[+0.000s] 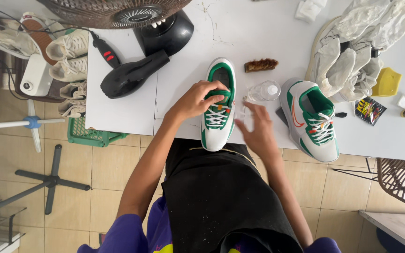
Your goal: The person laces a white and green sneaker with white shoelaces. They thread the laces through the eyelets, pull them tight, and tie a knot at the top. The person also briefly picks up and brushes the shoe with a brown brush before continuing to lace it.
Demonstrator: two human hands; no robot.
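Black apron [221, 197] fills the bottom of my feed, purple sleeves either side, both forearms running up to the white table [123, 112]. Left hand [197, 100] sits on the near sneaker [218, 107], fingers curled into the tongue and collar, gripping it; that shoe is white and green with white laces and an orange lace loop, toe hanging slightly over the table's front edge, heel pointing away. Right hand [258, 129] is just right of it, blurred, fingers spread, holding nothing I can see. Clear plastic bottle [264, 91] lies just beyond the right fingertips, between the two shoes. Second sneaker [311, 119], same colours with an orange stripe on its side, rests near the front edge, right of the bottle. Small brown brush [261, 64] lies past the near shoe's heel. Black hair dryer [132, 75] on the left part of the table, fan base [165, 30] behind it. Far right: pile of whitish rags [362, 51], yellow sponge-like piece [386, 82], and a small flat black sachet [370, 110] with yellow and red print, lying just right of the second shoe. Green crate [92, 136] on the tile floor under the table's left edge.
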